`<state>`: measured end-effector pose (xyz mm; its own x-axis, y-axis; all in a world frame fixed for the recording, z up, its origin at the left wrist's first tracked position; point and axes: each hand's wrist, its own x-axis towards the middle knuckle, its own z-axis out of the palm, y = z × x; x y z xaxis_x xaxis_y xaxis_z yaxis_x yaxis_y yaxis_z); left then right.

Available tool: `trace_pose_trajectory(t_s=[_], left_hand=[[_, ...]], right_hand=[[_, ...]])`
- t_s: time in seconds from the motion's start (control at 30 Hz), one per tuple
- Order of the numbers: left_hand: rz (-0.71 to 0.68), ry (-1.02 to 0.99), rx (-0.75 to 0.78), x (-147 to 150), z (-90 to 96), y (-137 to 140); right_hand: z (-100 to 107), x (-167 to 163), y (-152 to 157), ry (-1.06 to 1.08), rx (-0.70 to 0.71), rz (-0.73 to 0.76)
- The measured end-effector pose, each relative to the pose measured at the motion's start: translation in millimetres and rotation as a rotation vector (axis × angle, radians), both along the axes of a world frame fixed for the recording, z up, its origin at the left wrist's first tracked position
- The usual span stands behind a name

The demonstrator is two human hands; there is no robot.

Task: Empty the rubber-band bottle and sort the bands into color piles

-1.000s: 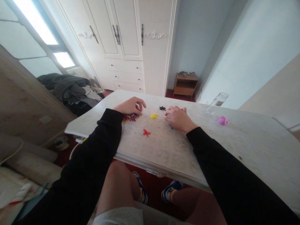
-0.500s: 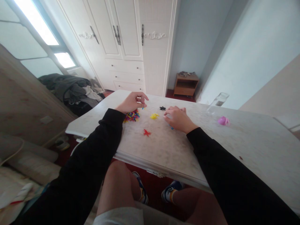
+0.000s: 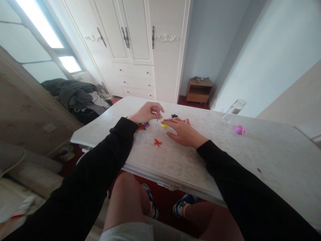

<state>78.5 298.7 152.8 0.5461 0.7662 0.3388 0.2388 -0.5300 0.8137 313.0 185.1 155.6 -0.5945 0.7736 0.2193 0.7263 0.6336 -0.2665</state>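
My left hand is over the table, thumb and fingers pinched, with small blue and yellow bits that look like rubber bands at the fingertips. Beneath its wrist lies a mixed pile of multicoloured rubber bands, partly covered by the hand and sleeve. My right hand is palm down with fingers stretched toward the left fingertips, holding nothing that I can see. Under its fingers is a small yellow heap, partly hidden. A black heap sits just beyond, and a red heap lies nearer me.
The pale marbled table carries a clear glass jar lying tilted and a purple object at the right. A white wardrobe and a small wooden cabinet stand beyond. Clothes are piled at the left.
My right hand has moved left, its fingers now extended over the yellow heap. My left hand has shifted slightly right with the small pieces still at its fingertips.
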Motion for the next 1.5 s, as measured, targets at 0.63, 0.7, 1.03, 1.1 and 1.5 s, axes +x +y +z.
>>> trace_pose_trajectory(t_s=[0.63,0.7,1.03,1.1,1.5], left_hand=[[-0.067,-0.033,0.018,1.3,-1.4,1.0],[-0.09,-0.031,0.009,1.5,-0.5,0.2],[-0.106,-0.052,0.042,1.4,-3.9,2.3],[-0.107,-0.056,0.048,1.3,-4.3,2.9],[-0.1,-0.055,0.058,1.6,-4.8,4.3]], right_hand=[[-0.3,-2.9,-1.6,0.015,0.025,0.013],[-0.8,-3.3,-1.9,0.023,0.028,0.011],[-0.3,-5.2,-3.6,-0.002,-0.005,0.018],[0.1,-5.3,-3.8,-0.008,-0.008,0.018],[-0.2,-4.7,-4.1,-0.004,-0.015,0.049]])
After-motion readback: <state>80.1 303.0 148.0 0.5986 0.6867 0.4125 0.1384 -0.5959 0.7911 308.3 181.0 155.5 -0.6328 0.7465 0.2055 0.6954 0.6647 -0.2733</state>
